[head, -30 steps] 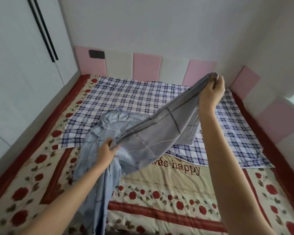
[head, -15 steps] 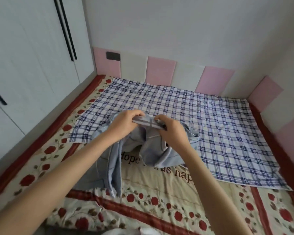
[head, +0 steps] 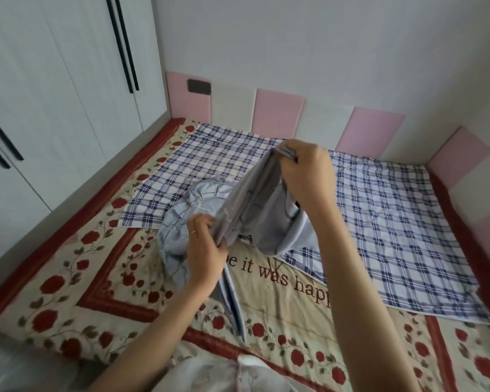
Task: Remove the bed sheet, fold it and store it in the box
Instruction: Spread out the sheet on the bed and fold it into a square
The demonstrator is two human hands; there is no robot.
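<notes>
A light blue-grey bed sheet (head: 255, 210) hangs bunched above the middle of the bed. My right hand (head: 306, 176) pinches its gathered top edge, raised over the plaid cloth. My left hand (head: 205, 250) grips the same gathered edge lower down and nearer to me. The sheet's loose part (head: 178, 227) is crumpled on the bed behind my left hand, and a narrow strip of it (head: 233, 304) trails toward me. No box is in view.
A blue and white plaid cloth (head: 379, 227) lies flat on the far half of the bed. Under it is a cream quilt with red roses and lettering (head: 102, 278). White wardrobe doors (head: 54, 94) stand at the left. Pink and white padded panels (head: 277, 114) line the walls.
My hands, which met at the sheet's edge half a second ago, have moved apart. The right hand rose with the edge; the left slid down along it toward me.
</notes>
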